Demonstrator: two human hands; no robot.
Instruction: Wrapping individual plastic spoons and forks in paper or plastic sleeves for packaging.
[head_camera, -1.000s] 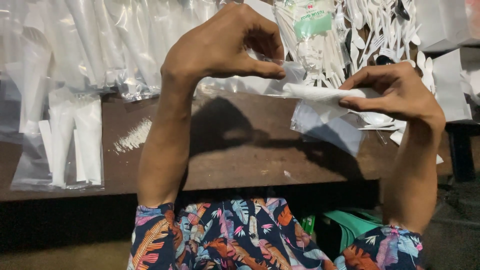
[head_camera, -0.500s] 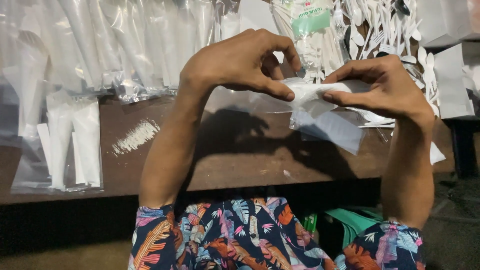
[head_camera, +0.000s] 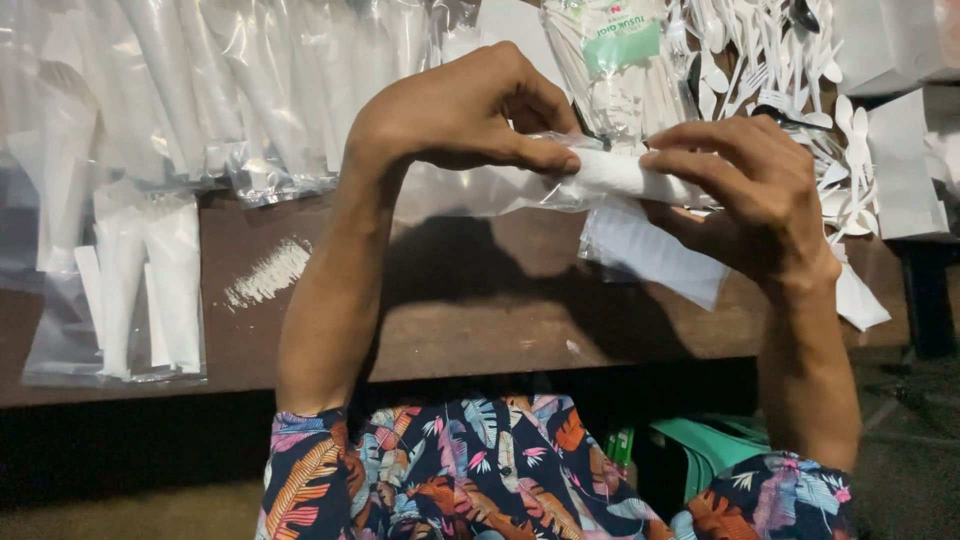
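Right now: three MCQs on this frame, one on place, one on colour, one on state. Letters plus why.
1. Where is the white roll?
A. between both hands, above the table
B. on the floor
C. by the left sleeves

2. What colour is the table?
A. blue
B. brown
C. yellow

3. How is the left hand?
A. flat on the table
B. open, empty
C. pinching the clear bag

A: left hand and right hand hold it up.
B: the bare wood is brown.
C: thumb and fingers close on the bag's edge.
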